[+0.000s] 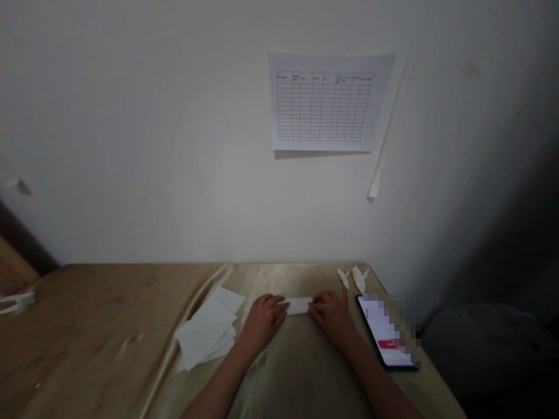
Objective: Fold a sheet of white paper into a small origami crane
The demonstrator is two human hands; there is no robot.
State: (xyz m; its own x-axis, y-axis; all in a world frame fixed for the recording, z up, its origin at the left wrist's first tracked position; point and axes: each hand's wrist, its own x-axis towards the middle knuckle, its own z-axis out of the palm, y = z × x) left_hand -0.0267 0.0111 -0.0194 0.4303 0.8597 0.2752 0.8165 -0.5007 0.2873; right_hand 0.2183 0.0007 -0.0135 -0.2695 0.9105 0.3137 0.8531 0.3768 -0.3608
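A narrow strip of folded white paper (299,306) lies flat on the cloth-covered table (301,366), between my two hands. My left hand (266,317) grips its left end, fingers bent over the paper. At the other end, my right hand (331,314) has its fingertips closed on the strip. The fingers cover both ends of the paper. Left of my left forearm is a loose fanned pile of white paper sheets (207,329). Two small folded paper figures (360,279) rest near the far right corner, just beyond my right hand.
A phone with a lit screen (384,334) lies right of my right forearm, near the table's right edge. A printed table sheet (323,105) hangs on the wall behind. A white object (17,301) is at the far left.
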